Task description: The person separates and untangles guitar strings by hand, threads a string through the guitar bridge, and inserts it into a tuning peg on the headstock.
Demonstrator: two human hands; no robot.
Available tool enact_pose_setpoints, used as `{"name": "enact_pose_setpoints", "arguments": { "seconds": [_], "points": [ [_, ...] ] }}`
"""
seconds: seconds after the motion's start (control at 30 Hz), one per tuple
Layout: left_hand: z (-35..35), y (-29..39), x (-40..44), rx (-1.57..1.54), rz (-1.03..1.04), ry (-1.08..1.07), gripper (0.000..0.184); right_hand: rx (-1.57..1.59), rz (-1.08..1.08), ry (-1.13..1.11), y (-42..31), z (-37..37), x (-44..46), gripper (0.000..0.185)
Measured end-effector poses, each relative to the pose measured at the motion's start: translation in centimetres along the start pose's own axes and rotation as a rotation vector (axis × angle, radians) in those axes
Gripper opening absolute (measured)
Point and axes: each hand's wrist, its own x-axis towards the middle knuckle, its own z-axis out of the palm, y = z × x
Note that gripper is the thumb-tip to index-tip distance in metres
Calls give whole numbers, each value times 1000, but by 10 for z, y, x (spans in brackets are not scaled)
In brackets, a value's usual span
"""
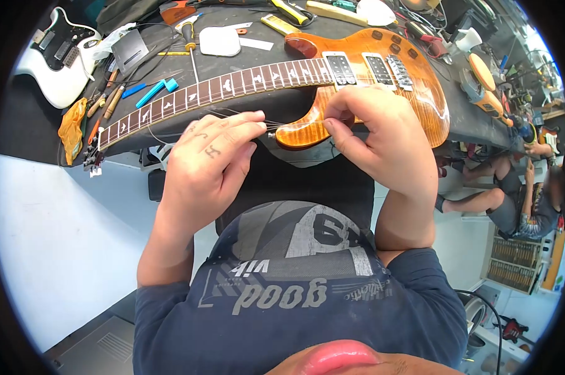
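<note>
Guitar body point(427, 94): glossy amber-orange, darker stripes through the grain. Fretboard point(235, 84): dark brown, whitish inlays. Second guitar point(54, 86): white, black pickups. Small plastic tool point(150, 94): turquoise. Crumpled cloth point(74, 128): mustard-orange. Screwdriver handle point(189, 36): yellow and black. Shirt point(357, 325): navy, pale grey lettering, black numeral on grey. Bench top point(173, 65): dark grey.

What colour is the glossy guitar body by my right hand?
The guitar body is streaked amber-orange, clearest in the head view.
</note>
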Motion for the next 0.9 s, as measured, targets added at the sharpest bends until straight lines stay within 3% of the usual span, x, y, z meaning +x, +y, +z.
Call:
{"name": "enact_pose_setpoints", "arguments": {
  "seconds": [0.6,0.7,0.8,0.9],
  "points": [
    [-58,63,-2,158,-214,-299,51,-54,-17,63,-3,6,1,10],
    [-74,67,-5,278,-263,-200,46,-41,-16,69,-4,6,1,11],
    [-64,55,6,306,-140,-23,39,-36,-26,83,-5,7,1,11],
    [-41,47,10,213,-79,19,33,-41,-36,89,-4,6,3,11]
  ]
}}
